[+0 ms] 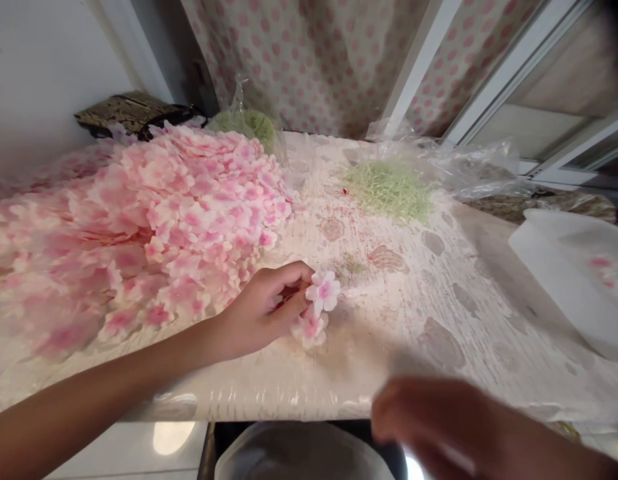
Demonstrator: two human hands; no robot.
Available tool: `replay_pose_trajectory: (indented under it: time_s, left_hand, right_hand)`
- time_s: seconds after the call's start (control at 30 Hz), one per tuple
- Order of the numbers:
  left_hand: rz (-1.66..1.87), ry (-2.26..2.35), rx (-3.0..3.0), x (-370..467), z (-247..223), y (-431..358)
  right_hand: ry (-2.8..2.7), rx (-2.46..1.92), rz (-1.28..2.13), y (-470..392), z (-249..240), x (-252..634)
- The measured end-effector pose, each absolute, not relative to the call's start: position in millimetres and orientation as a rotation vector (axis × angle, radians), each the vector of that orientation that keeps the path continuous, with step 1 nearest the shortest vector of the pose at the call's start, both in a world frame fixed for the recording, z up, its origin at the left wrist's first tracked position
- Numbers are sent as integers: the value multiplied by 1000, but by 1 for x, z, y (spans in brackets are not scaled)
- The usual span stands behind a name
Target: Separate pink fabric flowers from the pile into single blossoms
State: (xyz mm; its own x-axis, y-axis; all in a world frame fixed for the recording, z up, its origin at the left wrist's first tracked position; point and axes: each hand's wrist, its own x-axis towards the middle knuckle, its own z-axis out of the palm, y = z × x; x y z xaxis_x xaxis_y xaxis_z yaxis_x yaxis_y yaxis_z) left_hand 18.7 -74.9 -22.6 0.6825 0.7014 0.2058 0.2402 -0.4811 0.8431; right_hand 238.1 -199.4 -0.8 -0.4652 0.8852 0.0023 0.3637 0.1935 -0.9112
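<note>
My left hand (273, 307) is closed over the middle of the table, pinching small pale pink flowers. One flower (323, 291) shows at its fingertips and a second flower (309, 328) hangs just below. My right hand (433, 420) is blurred by motion above the table's front edge at the lower right, so its fingers and anything in them cannot be made out. A large heap of pink flowers (189, 200) covers the left side of the table. Behind the hands lies a loose pile of thin light green pieces (389, 189).
The table (479, 320) has a patterned cover. A white container (553, 267) with pink bits stands at the right. Clear plastic bags (479, 163) lie at the back right, and a bag with green material (256, 127) sits behind the heap. A pale rounded thing (299, 453) is below the front edge.
</note>
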Motion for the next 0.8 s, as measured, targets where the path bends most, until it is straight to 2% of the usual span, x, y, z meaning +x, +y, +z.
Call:
replay_pose_trajectory:
  time_s: [0.13,0.3,0.4,0.8]
  left_hand:
    - [701,671,2090,16,-22,-76]
    - [736,580,2131,15,-21,-78]
    - [747,549,2142,14,-20,-80]
    - [664,535,2056,14,-23,-78]
  right_hand:
    - [-1828,-1263,742,-146,14,221]
    - [-1737,-1034,1254,-112,3,205]
    - [-1659,-900,1407,-111,-5,209]
    - [-1616,-798,1526,-103,-16,211]
